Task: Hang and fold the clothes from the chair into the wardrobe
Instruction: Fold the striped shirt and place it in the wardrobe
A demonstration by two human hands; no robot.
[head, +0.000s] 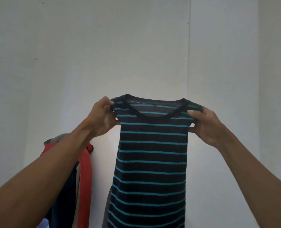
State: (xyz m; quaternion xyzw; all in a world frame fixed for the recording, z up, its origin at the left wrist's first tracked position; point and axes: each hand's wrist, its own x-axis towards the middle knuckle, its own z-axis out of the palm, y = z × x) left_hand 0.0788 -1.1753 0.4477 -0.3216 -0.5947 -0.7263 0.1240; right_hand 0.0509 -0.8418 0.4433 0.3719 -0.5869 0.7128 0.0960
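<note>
striped shirt (151,155) hanging vertically, neckline up

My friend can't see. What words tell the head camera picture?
A person holds up a dark shirt with teal stripes by its shoulders, left grip and right grip pinching the fabric, before a pale wall. Red and navy clothes hang at lower left.

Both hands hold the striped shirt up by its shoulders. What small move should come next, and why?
Probably bring the two shoulders together, folding the striped shirt in half lengthwise. The left hand and right hand each grip one shoulder, the shirt hangs flat and spread, and no hanger is in view, so folding looks likelier than hanging.
</note>
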